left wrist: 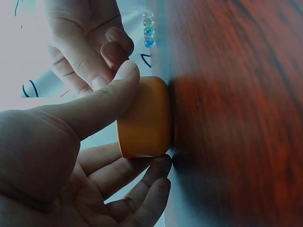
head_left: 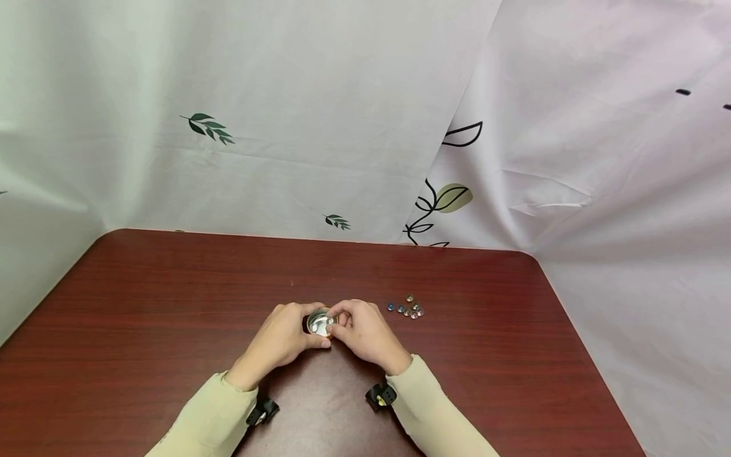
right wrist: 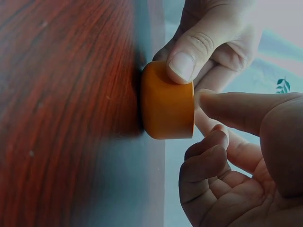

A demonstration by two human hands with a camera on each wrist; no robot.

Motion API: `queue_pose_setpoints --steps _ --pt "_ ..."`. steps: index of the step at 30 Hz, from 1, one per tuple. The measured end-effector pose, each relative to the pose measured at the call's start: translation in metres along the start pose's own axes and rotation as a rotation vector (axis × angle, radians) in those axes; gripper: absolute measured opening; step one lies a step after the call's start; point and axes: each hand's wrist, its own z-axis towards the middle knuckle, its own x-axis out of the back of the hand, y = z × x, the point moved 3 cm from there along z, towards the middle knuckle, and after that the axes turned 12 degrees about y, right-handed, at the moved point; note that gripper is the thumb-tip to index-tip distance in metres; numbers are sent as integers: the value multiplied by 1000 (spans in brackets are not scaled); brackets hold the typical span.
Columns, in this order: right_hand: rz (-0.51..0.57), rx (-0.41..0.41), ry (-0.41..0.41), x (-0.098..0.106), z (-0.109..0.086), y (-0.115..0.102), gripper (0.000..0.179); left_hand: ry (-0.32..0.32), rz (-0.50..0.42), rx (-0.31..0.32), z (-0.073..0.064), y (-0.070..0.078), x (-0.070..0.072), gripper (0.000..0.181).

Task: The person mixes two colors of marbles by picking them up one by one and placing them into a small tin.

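Note:
A small round cup (head_left: 321, 324), orange outside and shiny silver inside, stands mouth up on the table. My left hand (head_left: 283, 331) grips it from the left, thumb on the near side and fingers behind. In the left wrist view the cup's orange wall (left wrist: 147, 118) shows between that thumb and the fingers. From the right, my right hand (head_left: 365, 330) has its thumb and index finger over the mouth, the other fingers curled in. The right thumb tip is close at the rim of the cup (right wrist: 168, 109); whether those fingertips hold anything I cannot tell.
Several small glass marbles (head_left: 414, 308), blue, greenish and clear, lie loose on the dark red wood table (head_left: 171, 304) just right of the right hand. A white curtain (head_left: 285, 127) with leaf prints hangs behind the table and along its sides.

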Motion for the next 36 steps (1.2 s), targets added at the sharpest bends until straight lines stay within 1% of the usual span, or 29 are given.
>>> queue_pose_setpoints --steps 8,14,22,36 --pt "6 13 4 1 0 0 11 -5 -6 10 0 0 0 49" --pt "1 5 2 4 -1 -1 10 -3 -5 9 0 -1 0 49" --pt "20 7 4 6 -2 -1 10 0 3 18 0 -1 -1 50" --pt "27 11 19 13 -5 -3 11 2 -11 9 0 -2 -2 48"
